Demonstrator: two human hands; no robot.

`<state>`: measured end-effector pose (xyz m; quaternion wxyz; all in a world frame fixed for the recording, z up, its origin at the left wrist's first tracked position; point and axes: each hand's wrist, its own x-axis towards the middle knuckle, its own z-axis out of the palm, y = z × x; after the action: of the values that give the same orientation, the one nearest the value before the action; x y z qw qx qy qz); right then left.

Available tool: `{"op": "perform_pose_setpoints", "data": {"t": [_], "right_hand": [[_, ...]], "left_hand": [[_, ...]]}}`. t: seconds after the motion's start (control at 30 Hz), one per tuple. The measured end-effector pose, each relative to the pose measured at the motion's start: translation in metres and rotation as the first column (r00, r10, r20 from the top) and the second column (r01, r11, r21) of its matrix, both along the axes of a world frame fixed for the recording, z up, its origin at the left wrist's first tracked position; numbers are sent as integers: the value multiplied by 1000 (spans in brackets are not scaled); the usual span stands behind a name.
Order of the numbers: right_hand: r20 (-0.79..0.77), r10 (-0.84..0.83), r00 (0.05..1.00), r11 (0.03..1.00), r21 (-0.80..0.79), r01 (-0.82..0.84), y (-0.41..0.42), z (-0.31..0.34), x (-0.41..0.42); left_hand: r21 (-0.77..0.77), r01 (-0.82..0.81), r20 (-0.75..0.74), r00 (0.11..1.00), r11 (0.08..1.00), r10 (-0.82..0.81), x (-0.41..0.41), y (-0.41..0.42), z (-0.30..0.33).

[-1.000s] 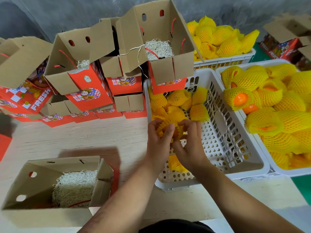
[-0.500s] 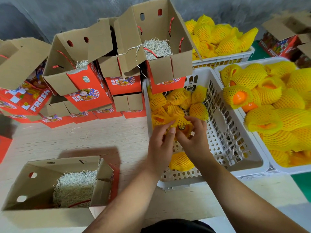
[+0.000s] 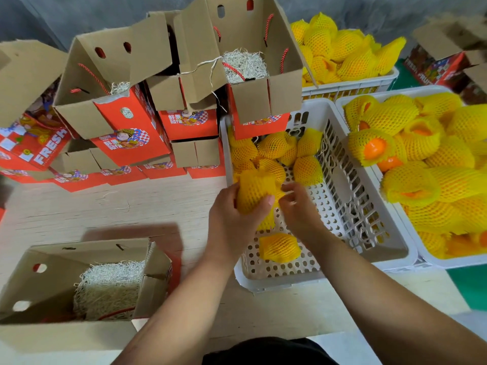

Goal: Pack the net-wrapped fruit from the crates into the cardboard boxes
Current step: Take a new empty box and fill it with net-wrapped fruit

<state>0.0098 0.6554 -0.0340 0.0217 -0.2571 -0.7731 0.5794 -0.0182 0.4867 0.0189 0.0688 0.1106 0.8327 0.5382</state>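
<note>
Left hand [image 3: 237,214] fingers wrapped around a yellow net-wrapped fruit [image 3: 253,192] above the white crate [image 3: 276,281], right hand [image 3: 297,206] fingers curled, pinching its net, open cardboard box [image 3: 66,264] left of the crate

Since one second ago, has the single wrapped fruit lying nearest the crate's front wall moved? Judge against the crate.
No. The lone wrapped fruit lies on the same spot of the white crate floor, near its front wall.

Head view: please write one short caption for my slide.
Left hand holds a net-wrapped fruit over the white crate; right hand pinches its net.
</note>
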Motion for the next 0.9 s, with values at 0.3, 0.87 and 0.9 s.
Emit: {"op": "perform_pose_setpoints", "data": {"t": [0.3, 0.87, 0.9], "right_hand": [[865, 403, 299, 128, 270, -954, -27, -42, -6], [-328, 65, 943, 971, -196, -135, -183, 108, -6], [-352, 40, 935, 974, -193, -114, -208, 111, -7]], "left_hand": [[334, -220, 259, 956, 917, 135, 6, -20, 3], [506, -302, 549, 835, 808, -32, -16, -155, 33], [498, -290, 544, 839, 818, -34, -21, -175, 35]]}}
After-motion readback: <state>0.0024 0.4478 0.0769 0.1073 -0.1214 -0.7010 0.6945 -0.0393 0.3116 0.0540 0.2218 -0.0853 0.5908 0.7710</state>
